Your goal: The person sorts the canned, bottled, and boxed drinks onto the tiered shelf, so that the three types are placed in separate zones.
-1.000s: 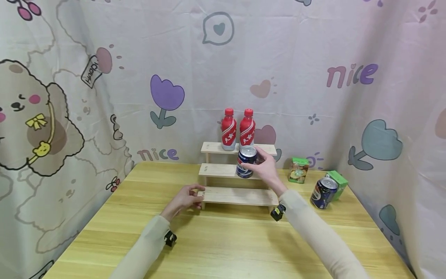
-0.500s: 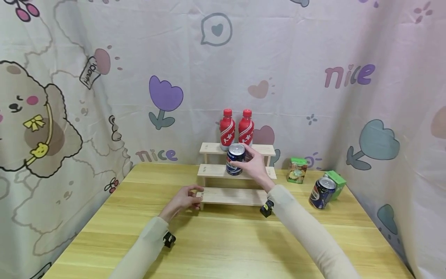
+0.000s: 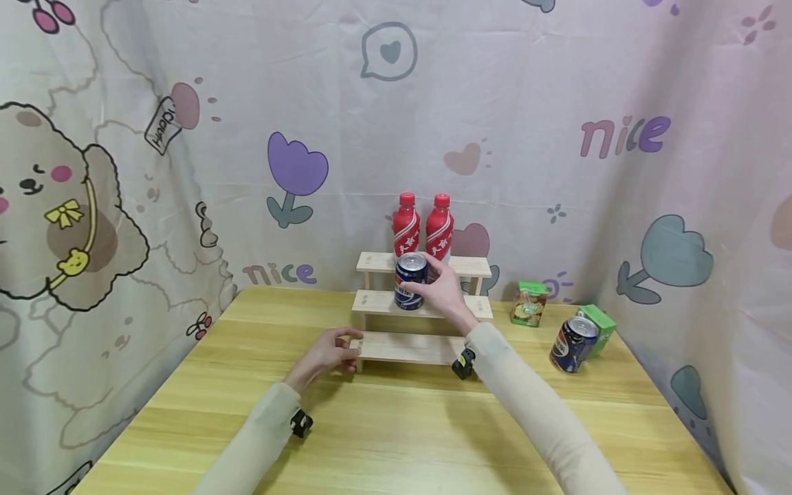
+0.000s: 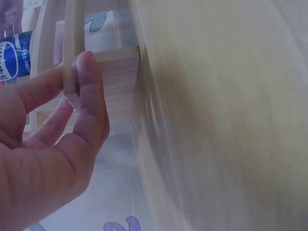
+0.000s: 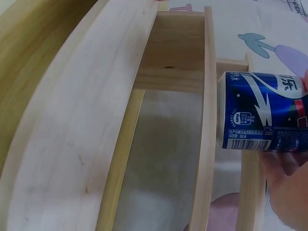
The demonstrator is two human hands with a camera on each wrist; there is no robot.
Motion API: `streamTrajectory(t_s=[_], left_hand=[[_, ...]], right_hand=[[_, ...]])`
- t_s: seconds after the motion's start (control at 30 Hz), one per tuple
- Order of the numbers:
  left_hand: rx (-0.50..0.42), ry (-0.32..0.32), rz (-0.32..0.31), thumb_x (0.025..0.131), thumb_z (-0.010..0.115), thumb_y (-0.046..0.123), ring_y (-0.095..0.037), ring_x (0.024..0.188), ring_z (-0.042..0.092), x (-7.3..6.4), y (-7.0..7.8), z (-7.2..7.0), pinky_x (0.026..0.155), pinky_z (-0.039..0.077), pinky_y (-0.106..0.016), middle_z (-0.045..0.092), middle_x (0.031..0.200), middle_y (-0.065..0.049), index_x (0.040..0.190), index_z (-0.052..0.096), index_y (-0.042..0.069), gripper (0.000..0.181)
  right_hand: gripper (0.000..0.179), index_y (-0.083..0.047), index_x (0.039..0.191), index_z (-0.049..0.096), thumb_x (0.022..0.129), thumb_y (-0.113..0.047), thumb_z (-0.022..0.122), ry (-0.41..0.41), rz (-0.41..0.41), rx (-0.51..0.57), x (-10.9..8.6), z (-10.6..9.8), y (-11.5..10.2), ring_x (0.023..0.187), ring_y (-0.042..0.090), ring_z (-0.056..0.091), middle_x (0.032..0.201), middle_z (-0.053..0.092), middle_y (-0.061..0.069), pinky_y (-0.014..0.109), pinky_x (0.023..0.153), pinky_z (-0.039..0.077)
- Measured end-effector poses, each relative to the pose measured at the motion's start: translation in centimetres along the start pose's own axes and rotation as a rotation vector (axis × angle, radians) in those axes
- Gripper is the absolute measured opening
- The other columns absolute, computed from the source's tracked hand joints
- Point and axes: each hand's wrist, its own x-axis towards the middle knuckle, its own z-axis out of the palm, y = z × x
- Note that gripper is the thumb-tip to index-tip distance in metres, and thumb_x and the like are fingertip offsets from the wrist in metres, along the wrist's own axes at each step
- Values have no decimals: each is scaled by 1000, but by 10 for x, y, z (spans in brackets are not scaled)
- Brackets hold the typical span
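A three-step wooden display shelf (image 3: 421, 348) stands on the table. My left hand (image 3: 324, 354) pinches the left end of its lowest step; in the left wrist view the thumb and fingers (image 4: 90, 91) lie on either side of that board. With thumb and fingers round its side, my right hand (image 3: 447, 292) holds a blue cola can (image 3: 410, 269) upright at the middle step. The right wrist view has the can's base (image 5: 222, 110) right at the middle board's edge. Two red bottles (image 3: 406, 223) stand on the top step behind it, their lower parts partly covered.
To the right of the shelf, a second blue cola can (image 3: 574, 344) stands on the table in front of a green drink carton (image 3: 599, 323). Another green carton (image 3: 529, 304) sits farther back. A printed curtain (image 3: 371, 137) hangs behind the table (image 3: 383, 426) and along both sides.
The right hand has carried the cola can leftward along the middle step, most of the way in the first half second. My left hand keeps its hold on the shelf.
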Motion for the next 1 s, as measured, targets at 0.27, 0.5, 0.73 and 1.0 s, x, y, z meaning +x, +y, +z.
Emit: streamTrajectory(t_s=[0.27, 0.5, 0.73, 1.0], left_hand=[[-5, 0, -1, 89, 64, -4, -19, 64, 62, 2, 2, 0, 68, 63, -43, 55, 81, -10, 132, 51, -5, 45], [4, 14, -14, 89, 65, -4, -20, 63, 63, 3, 1, 0, 66, 64, -41, 55, 80, -10, 130, 54, -3, 43], [4, 24, -27, 89, 65, -4, -20, 63, 63, 3, -1, 0, 66, 63, -42, 54, 82, -10, 129, 56, 0, 41], [6, 30, -29, 89, 65, -4, -20, 63, 62, 4, 0, 2, 65, 63, -40, 53, 82, -10, 129, 56, 0, 41]], right_hand=[[75, -26, 143, 49, 77, -37, 84, -17, 25, -88, 7, 1, -4, 124, 24, 57, 134, 60, 5, 45, 109, 47], [81, -27, 145, 47, 75, -41, 84, -20, 48, -124, 7, 0, -5, 127, 25, 55, 137, 58, 4, 47, 109, 46], [82, -27, 144, 48, 73, -44, 85, -9, 46, -156, 6, 1, -3, 126, 26, 55, 138, 55, 5, 48, 109, 46], [84, -26, 146, 46, 74, -46, 84, -16, 50, -161, 6, 0, -3, 126, 26, 54, 138, 55, 5, 48, 109, 46]])
